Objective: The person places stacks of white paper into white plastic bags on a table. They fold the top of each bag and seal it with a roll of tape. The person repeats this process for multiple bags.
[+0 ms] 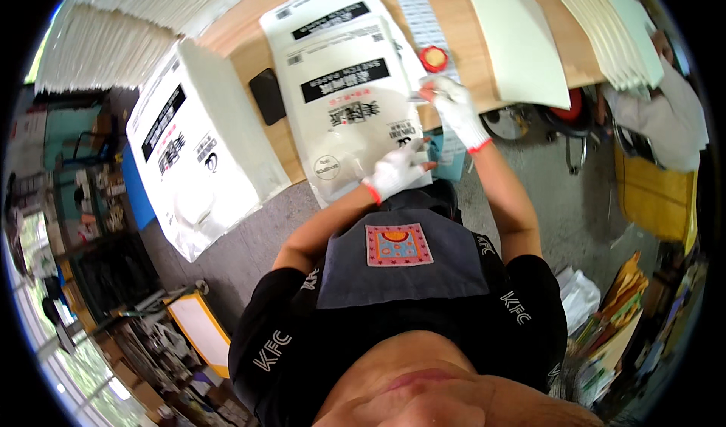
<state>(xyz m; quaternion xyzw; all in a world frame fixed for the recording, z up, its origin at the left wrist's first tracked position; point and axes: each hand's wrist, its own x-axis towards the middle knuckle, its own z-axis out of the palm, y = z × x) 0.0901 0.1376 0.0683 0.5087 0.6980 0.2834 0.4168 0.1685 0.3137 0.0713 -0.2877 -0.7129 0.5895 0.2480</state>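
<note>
A clear plastic bag of white paper [349, 125] with black printing lies in front of me on the wooden table, overlapping a second such bag [321, 4] behind it. My left hand [397, 171], in a white glove with bare fingertips, rests on the near right corner of the front bag, fingers stretched out. By that bag's right edge, my gloved right hand [456, 106] pinches something small and pale that I cannot make out. Just beyond this hand sits a red round object [433, 58] with a yellowish middle, on a long strip of small printed labels [418, 11].
A bulging bag of paper [193, 147] stands at the table's left edge, near a black phone [267, 96]. Tall paper stacks [98, 45] fill the far left. Cream sheets [518, 45] and a fanned pile [605, 30] lie right, where another person [665, 109] is.
</note>
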